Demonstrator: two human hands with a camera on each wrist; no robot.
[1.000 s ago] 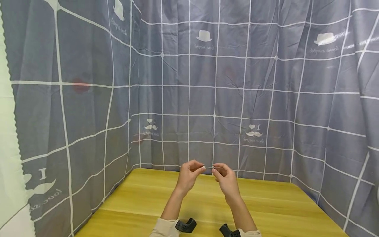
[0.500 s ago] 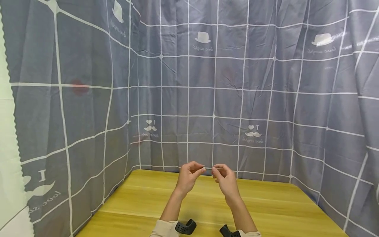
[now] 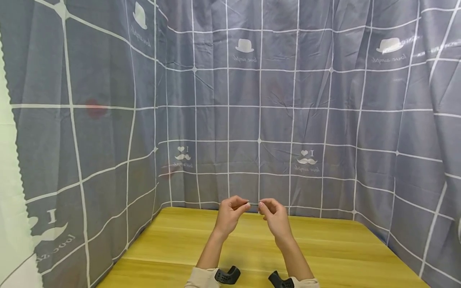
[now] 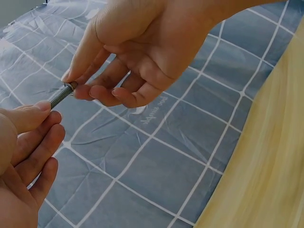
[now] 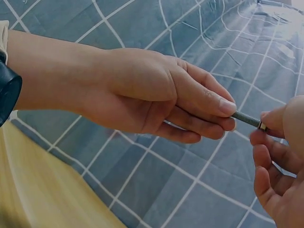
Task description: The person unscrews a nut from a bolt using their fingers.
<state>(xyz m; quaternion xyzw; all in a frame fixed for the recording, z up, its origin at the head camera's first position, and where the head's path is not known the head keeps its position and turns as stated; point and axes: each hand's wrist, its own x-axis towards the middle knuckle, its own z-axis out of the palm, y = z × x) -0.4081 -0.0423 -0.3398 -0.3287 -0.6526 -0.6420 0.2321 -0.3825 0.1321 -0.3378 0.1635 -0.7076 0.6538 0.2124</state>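
In the head view my left hand (image 3: 227, 218) and right hand (image 3: 278, 221) are raised in front of me, fingertips facing each other. A thin grey bolt (image 3: 253, 204) spans the small gap between them. The left wrist view shows its threaded shank (image 4: 61, 96), one end pinched between the left thumb and fingers. At the opposite end, a small brass-coloured ring like a nut or washer (image 4: 73, 86) sits against the right thumb and fingertips. From the right wrist, the same ring (image 5: 262, 126) shows at the right fingers. Both ends of the bolt are hidden by fingers.
Below the hands lies a yellow wood-grain table (image 3: 216, 256). A grey curtain with white grid lines (image 3: 281, 92) surrounds its back and sides. Black devices (image 3: 227, 275) are strapped at both wrists, over beige sleeves (image 3: 202, 278).
The right thumb and fingertips have shifted slightly at the bolt's end while the left hand keeps its grip. The head view has tilted and turned a little.
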